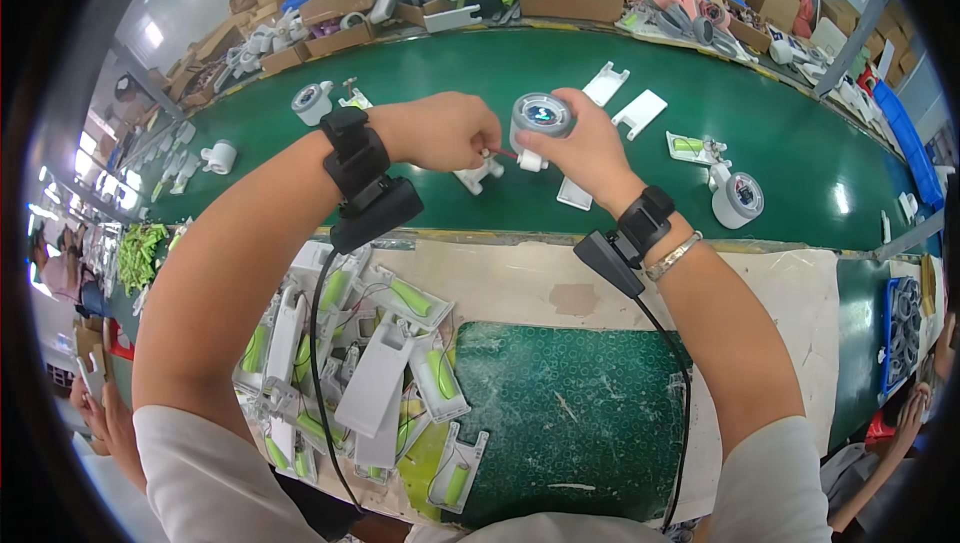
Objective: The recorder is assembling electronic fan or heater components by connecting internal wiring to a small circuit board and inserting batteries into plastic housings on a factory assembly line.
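My right hand (590, 148) grips a round grey-and-white device head (541, 115) over the green belt. Its dark face is lit, and a short white neck points down toward me. My left hand (450, 131) is closed in a pinch beside it, on a thin red wire (506, 153) that runs to the neck. Just below those fingers is a white plastic piece (480, 175); whether it hangs from the wire or lies on the belt I cannot tell. A similar round head (738, 200) lies at the right, beside an open white handle half (697, 148) with a green battery cell.
White handle shells with green cells (400, 353) are heaped left of a worn green mat (570, 423). Flat white covers (640, 113) lie on the belt (420, 63). Boxes of parts (570, 1) line the far side. Cables hang from both wrist-worn devices. Other people sit at both sides.
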A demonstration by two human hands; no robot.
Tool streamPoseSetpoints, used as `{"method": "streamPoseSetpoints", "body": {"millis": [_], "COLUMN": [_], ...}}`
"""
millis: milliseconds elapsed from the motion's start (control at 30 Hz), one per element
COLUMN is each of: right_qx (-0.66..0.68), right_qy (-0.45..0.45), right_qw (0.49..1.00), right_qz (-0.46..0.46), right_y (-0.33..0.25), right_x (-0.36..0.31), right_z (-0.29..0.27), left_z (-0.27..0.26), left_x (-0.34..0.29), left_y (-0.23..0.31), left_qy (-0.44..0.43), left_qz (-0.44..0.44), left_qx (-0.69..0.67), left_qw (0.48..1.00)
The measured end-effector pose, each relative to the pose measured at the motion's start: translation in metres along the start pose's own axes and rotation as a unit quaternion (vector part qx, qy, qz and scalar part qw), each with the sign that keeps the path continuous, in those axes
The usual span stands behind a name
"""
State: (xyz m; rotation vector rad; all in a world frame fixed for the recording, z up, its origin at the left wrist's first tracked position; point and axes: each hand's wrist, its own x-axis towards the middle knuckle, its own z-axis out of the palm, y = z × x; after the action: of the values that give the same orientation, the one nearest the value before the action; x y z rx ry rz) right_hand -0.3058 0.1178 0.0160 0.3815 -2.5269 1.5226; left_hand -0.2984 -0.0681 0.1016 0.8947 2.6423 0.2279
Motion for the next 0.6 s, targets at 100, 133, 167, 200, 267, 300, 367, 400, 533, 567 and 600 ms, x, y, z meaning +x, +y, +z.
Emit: {"method": "streamPoseSetpoints", "body": {"millis": [100,133,167,200,267,300,367,400,533,567,600], "right_qx": [-0.065,-0.066,-0.103,-0.140,-0.152,-0.162,-0.140,-0.118,-0.128,-0.106,-0.133], "right_qy": [-0.035,-0.036,-0.056,-0.077,-0.086,-0.095,-0.087,-0.080,-0.040,-0.060,-0.029], "right_qw": [0.997,0.997,0.993,0.987,0.984,0.982,0.986,0.989,0.982,0.983,0.972], "right_qz": [0.002,0.007,0.015,0.023,0.020,0.014,-0.016,-0.045,-0.130,-0.139,-0.192], "right_y": [0.004,0.004,0.000,-0.001,0.000,0.000,0.006,0.008,0.001,-0.002,0.001], "right_x": [-0.003,-0.004,-0.004,-0.005,-0.004,-0.005,-0.008,-0.010,-0.026,-0.029,-0.033], "right_z": [0.002,0.001,0.000,-0.001,0.003,0.003,0.004,0.004,-0.035,-0.057,-0.074], "left_z": [0.007,0.009,0.012,0.015,0.019,0.020,0.021,0.021,0.024,0.024,0.023], "left_x": [0.011,0.014,0.016,0.018,0.020,0.019,0.019,0.020,0.018,0.021,0.023], "left_y": [-0.003,-0.002,-0.002,-0.002,-0.003,-0.004,-0.004,-0.003,-0.004,-0.001,0.001], "left_qy": [-0.035,-0.055,-0.057,-0.055,-0.053,-0.067,-0.080,-0.087,-0.101,-0.099,-0.105], "left_qz": [-0.008,-0.014,-0.012,-0.011,-0.010,-0.012,-0.012,-0.009,-0.013,-0.007,-0.008], "left_qx": [-0.024,-0.024,-0.026,-0.011,0.003,0.014,0.025,0.037,0.088,0.089,0.105], "left_qw": [0.999,0.998,0.998,0.998,0.999,0.998,0.996,0.995,0.991,0.991,0.989]}}
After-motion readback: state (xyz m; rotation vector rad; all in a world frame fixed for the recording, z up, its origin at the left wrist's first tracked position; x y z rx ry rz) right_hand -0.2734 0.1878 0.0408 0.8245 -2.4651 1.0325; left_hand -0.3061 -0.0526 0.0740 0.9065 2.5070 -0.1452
